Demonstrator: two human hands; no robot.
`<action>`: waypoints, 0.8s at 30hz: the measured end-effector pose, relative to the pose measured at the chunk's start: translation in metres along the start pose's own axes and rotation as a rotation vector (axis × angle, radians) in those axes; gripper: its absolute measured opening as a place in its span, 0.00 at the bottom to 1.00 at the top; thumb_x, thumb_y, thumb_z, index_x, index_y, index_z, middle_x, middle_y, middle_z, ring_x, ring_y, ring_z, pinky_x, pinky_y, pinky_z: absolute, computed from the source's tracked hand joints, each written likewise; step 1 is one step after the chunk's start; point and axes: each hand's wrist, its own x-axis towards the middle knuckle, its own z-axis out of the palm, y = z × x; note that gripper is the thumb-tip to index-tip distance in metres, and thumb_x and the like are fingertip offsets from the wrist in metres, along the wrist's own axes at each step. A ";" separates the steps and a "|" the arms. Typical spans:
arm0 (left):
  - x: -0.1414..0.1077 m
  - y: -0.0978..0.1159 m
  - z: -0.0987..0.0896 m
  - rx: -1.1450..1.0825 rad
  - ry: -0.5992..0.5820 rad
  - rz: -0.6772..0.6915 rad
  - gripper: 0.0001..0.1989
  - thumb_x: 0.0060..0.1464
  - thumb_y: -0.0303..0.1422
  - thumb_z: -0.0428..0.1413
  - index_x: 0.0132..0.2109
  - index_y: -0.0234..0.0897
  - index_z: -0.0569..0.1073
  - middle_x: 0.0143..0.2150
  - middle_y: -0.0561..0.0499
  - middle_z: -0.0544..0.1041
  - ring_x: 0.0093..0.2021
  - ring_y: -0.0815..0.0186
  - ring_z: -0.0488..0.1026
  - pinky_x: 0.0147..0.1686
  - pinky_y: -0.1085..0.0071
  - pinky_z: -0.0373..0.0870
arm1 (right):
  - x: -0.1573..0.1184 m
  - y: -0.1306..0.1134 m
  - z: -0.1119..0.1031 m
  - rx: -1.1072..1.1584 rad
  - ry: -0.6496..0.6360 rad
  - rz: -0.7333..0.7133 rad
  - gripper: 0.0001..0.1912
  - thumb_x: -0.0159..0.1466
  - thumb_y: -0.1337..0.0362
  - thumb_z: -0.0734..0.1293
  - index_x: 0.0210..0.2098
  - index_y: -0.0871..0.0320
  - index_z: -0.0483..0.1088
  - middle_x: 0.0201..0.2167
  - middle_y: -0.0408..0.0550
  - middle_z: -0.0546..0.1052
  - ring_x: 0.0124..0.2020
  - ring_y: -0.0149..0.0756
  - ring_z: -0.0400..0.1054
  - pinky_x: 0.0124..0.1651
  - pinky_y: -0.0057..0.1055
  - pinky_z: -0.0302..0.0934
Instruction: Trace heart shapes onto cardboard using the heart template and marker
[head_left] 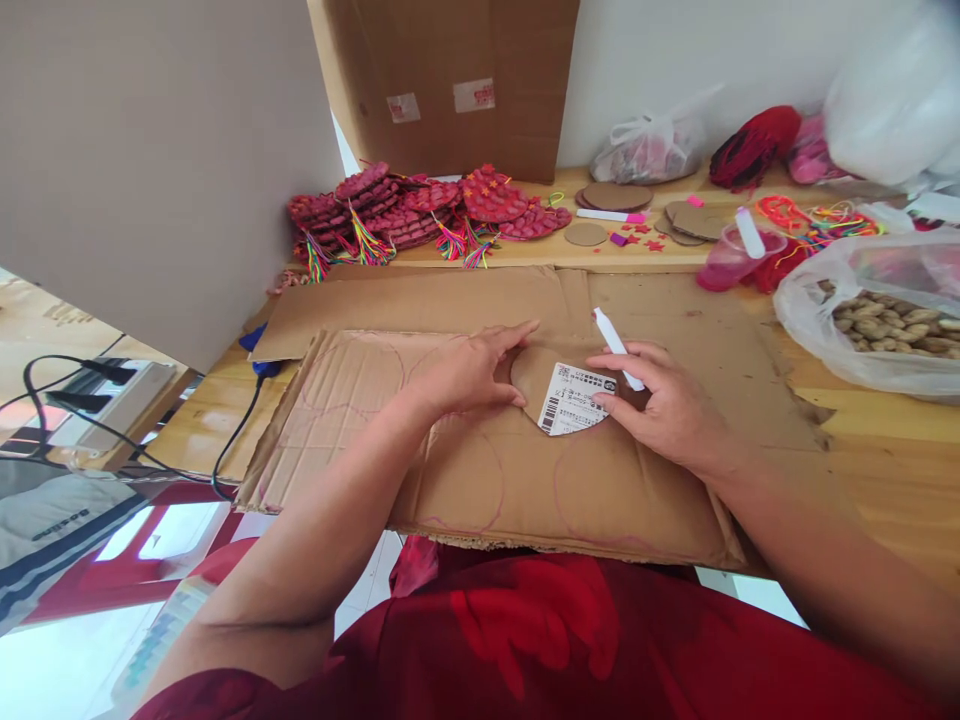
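Observation:
A rounded piece of cardboard (534, 372) bearing a white printed label (574, 400) lies on a large flat cardboard sheet (465, 480). Wavy-edged round outlines in pink are drawn on the sheet. My left hand (480, 372) rests at the left edge of the rounded piece, its thumb and fingers spread apart. Between the fingers of my right hand (660, 405) is a white marker (617, 347), slanting up to the left. My right thumb and a fingertip also touch the label side of the rounded piece, whose right edge is partly hidden by that hand.
Stacked red scalloped pieces with colourful tassels (420, 210) lie at the back. Cardboard discs (619, 195), a pink-capped marker (611, 216) and a pink cup (731, 258) sit back right. A bag of nuts (885, 310) stands right; a power strip (112, 400) with cables lies left.

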 end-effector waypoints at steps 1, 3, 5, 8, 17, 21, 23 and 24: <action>0.000 0.002 0.000 0.019 0.000 -0.005 0.53 0.48 0.30 0.73 0.76 0.37 0.57 0.67 0.40 0.74 0.69 0.54 0.69 0.69 0.58 0.65 | 0.000 0.000 0.000 0.000 -0.002 -0.001 0.18 0.66 0.61 0.70 0.55 0.54 0.78 0.56 0.58 0.77 0.59 0.53 0.74 0.62 0.56 0.69; 0.000 0.004 0.000 0.049 0.000 -0.003 0.52 0.49 0.31 0.73 0.76 0.37 0.58 0.67 0.41 0.75 0.69 0.54 0.69 0.69 0.58 0.64 | 0.000 0.000 0.000 0.003 0.001 -0.005 0.18 0.67 0.62 0.70 0.55 0.54 0.77 0.56 0.58 0.77 0.59 0.52 0.74 0.62 0.56 0.68; -0.001 0.004 0.001 0.072 0.000 0.012 0.50 0.51 0.32 0.72 0.76 0.39 0.58 0.67 0.42 0.75 0.69 0.54 0.69 0.69 0.56 0.64 | 0.000 0.000 0.000 0.009 0.008 -0.007 0.18 0.66 0.62 0.70 0.55 0.53 0.77 0.56 0.57 0.77 0.59 0.51 0.74 0.62 0.56 0.68; -0.001 0.003 0.001 0.100 0.007 0.026 0.50 0.52 0.32 0.71 0.76 0.41 0.57 0.67 0.43 0.75 0.68 0.54 0.69 0.69 0.55 0.64 | 0.000 0.000 0.000 0.015 0.009 -0.002 0.17 0.66 0.62 0.70 0.55 0.53 0.77 0.56 0.57 0.78 0.59 0.52 0.74 0.62 0.56 0.68; -0.005 0.010 -0.002 0.221 -0.066 0.080 0.29 0.61 0.32 0.65 0.68 0.45 0.71 0.71 0.43 0.70 0.72 0.54 0.65 0.72 0.52 0.60 | 0.002 0.000 0.001 0.012 -0.002 0.073 0.19 0.65 0.60 0.71 0.56 0.49 0.77 0.57 0.56 0.77 0.60 0.54 0.73 0.62 0.58 0.67; -0.007 0.012 -0.001 0.239 -0.070 0.066 0.25 0.62 0.32 0.63 0.66 0.44 0.74 0.71 0.42 0.69 0.71 0.53 0.65 0.72 0.50 0.61 | 0.001 0.000 0.002 -0.005 0.063 0.119 0.22 0.62 0.59 0.74 0.55 0.51 0.77 0.56 0.57 0.77 0.57 0.56 0.74 0.61 0.59 0.68; -0.008 0.012 0.000 0.244 -0.068 0.062 0.25 0.63 0.32 0.63 0.66 0.44 0.74 0.71 0.42 0.69 0.71 0.53 0.65 0.72 0.50 0.61 | 0.001 -0.001 0.002 0.000 0.076 0.126 0.21 0.62 0.59 0.74 0.55 0.51 0.77 0.55 0.57 0.77 0.55 0.55 0.75 0.60 0.58 0.68; -0.008 0.013 0.000 0.247 -0.066 0.063 0.25 0.63 0.32 0.63 0.66 0.44 0.74 0.70 0.43 0.70 0.71 0.53 0.66 0.72 0.50 0.61 | 0.002 -0.002 0.002 0.005 0.078 0.126 0.21 0.62 0.59 0.74 0.54 0.51 0.78 0.54 0.56 0.77 0.54 0.54 0.75 0.59 0.58 0.69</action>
